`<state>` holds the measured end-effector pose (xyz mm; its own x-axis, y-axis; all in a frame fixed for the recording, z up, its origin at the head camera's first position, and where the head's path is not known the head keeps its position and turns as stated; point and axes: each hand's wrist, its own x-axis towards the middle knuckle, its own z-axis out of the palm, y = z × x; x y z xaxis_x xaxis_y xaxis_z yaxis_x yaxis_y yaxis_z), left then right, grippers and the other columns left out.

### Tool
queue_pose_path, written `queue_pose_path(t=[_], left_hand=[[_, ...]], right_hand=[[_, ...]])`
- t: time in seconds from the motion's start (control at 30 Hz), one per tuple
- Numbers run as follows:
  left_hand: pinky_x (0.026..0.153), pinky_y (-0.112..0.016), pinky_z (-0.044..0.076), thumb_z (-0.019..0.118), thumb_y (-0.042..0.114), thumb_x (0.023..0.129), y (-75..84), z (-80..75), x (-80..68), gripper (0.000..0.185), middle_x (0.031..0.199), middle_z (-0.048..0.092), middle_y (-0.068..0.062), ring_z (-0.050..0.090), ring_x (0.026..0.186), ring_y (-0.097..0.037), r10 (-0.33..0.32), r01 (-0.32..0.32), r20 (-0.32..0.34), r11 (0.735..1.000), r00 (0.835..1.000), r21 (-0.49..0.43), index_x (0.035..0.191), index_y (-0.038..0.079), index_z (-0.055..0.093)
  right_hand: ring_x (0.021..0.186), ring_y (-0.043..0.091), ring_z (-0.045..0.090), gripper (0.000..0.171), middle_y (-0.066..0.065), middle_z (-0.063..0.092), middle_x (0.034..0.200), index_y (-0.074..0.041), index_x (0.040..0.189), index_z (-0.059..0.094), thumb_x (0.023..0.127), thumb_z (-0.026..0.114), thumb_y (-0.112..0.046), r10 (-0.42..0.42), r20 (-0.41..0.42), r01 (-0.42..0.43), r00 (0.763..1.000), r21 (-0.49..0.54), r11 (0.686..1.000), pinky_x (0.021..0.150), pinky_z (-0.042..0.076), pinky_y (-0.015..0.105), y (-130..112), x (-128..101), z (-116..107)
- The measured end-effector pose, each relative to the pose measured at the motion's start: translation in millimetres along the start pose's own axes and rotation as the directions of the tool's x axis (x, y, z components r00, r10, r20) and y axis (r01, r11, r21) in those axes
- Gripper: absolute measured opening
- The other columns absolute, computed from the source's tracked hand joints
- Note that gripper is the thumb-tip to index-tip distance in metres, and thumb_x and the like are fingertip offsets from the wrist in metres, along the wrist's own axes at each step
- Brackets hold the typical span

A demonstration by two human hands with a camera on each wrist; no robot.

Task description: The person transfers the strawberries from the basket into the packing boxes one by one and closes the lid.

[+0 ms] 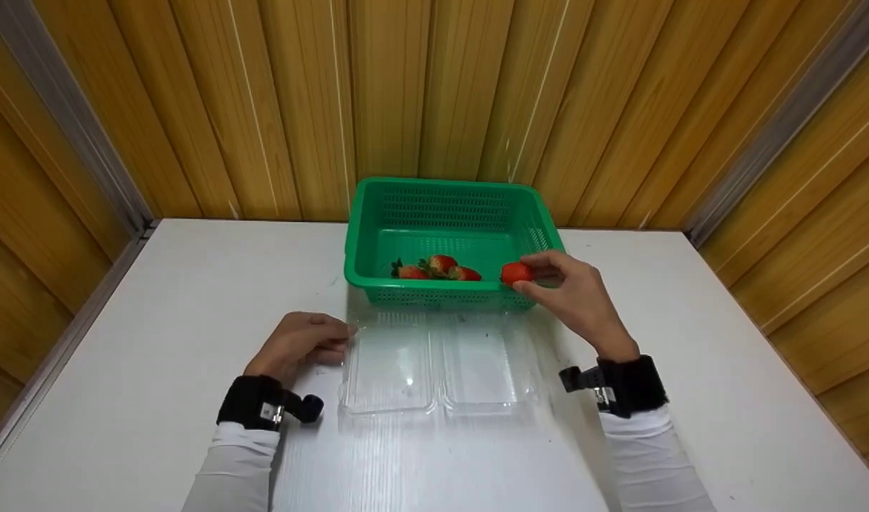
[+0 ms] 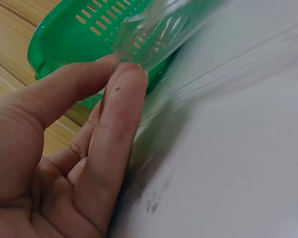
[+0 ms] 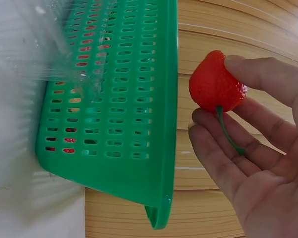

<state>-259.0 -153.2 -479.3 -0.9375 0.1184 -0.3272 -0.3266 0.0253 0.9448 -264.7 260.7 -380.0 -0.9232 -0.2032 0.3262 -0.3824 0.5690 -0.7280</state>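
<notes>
In the head view my right hand pinches a red fruit over the basket's front right rim. The right wrist view shows this fruit as rounded and slightly bumpy, with a thin curved green stem, between thumb and fingers. My left hand pinches the left edge of a clear plastic clamshell box, which lies opened flat on the table. In the left wrist view the box's clear corner sits between thumb and index finger. Several strawberries lie along the front of the green basket.
The green basket stands at the back of the white table, directly behind the clear box. A wood-look panel wall rises behind it, with more panels at both sides.
</notes>
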Motion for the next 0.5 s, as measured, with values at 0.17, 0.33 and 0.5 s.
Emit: queue_pose_path(t=[0.17,0.33,0.5], left_hand=[[0.074,-0.029,0.065,0.089,0.017,0.088,0.0,0.1,0.9,0.033,0.096,0.074,-0.014,0.073,0.077,-0.017,0.003,-0.003,-0.002,1.000,1.000,0.007,0.109,-0.005,0.075],[0.074,-0.028,0.065,0.088,0.017,0.089,0.4,-0.8,0.3,0.030,0.095,0.073,-0.013,0.073,0.078,-0.017,0.010,-0.010,0.006,1.000,1.000,0.017,0.107,-0.005,0.076],[0.073,-0.028,0.065,0.087,0.017,0.090,0.8,-1.3,0.1,0.029,0.096,0.074,-0.013,0.073,0.077,-0.016,0.013,-0.014,0.013,0.999,1.000,0.029,0.106,-0.004,0.077]], right_hand=[[0.101,0.025,0.073,0.035,0.009,0.076,0.115,-0.003,0.124,0.073,0.092,0.085,-0.009,-0.010,0.062,0.011,0.998,-0.020,1.000,0.086,0.058,0.020,-5.8,-2.1,-0.7],[0.102,0.026,0.072,0.032,0.011,0.075,0.115,-0.001,0.121,0.073,0.092,0.084,-0.007,-0.009,0.117,0.014,0.993,-0.039,0.999,0.089,0.060,0.023,-8.5,-3.3,0.6],[0.102,0.027,0.072,0.031,0.012,0.074,0.116,0.000,0.119,0.072,0.092,0.084,-0.005,-0.023,0.150,0.031,0.988,-0.051,0.998,0.090,0.062,0.030,-11.0,-6.1,2.1]])
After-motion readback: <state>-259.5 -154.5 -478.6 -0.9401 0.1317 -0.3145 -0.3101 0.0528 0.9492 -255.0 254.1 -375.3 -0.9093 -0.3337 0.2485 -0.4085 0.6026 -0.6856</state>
